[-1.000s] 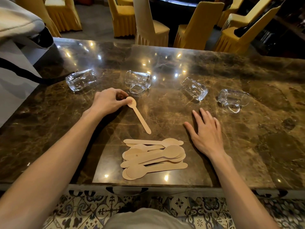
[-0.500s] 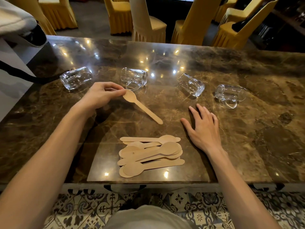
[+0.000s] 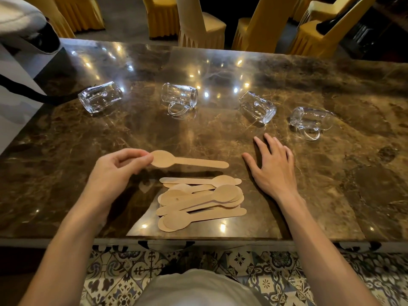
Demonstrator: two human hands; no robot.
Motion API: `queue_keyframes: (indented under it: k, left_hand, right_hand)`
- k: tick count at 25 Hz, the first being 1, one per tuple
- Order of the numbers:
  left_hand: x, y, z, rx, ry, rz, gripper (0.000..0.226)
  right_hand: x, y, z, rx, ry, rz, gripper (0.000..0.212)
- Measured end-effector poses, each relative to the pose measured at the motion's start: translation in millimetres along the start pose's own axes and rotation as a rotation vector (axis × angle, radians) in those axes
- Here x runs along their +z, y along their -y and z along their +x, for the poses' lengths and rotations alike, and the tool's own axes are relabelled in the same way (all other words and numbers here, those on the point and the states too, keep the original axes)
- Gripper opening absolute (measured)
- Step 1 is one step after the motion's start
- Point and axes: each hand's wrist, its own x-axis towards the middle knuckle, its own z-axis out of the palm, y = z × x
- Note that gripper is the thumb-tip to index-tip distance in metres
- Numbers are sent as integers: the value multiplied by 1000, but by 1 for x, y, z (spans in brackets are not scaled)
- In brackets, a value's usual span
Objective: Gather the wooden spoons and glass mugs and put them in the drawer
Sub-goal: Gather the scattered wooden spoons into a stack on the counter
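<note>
My left hand [image 3: 119,167] pinches the bowl end of a flat wooden spoon [image 3: 189,161], holding it level just above the table and just behind a pile of several wooden spoons [image 3: 201,203] near the front edge. My right hand [image 3: 272,166] rests flat on the marble to the right of the pile, fingers spread and empty. Several glass mugs lie on their sides in a row farther back: one at the left [image 3: 100,99], one at centre [image 3: 178,99], one right of centre [image 3: 257,107] and one at the far right [image 3: 309,120]. No drawer is in view.
The brown marble table [image 3: 353,184] has its front edge close to my body, with patterned floor tiles below. A white bag with a black strap [image 3: 19,93] sits at the left end. Yellow-covered chairs [image 3: 198,25] stand behind the table.
My left hand lifted the single spoon from near the centre mug and carried it back toward the pile, turning its handle to point right. My right hand stayed flat.
</note>
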Motion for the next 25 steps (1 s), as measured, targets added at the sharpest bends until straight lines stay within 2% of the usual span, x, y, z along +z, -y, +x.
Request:
queue_keyframes:
  k: [10,13,16,25]
  left_hand:
    - [0,22,-11,-44,83,163,14]
    - [0,22,-10,-12,142,323,13]
    - [1,21,-8,45,117,474,8]
    - [-1,20,-9,86,141,465,13]
  right_hand:
    - [-1,1,0,-4,3,-2,59]
    - [-2,0,-1,-6,6,0,60]
    - [-2,0,-1,-6,1,1,60]
    - [-2,1,0,-4,1,-10,60]
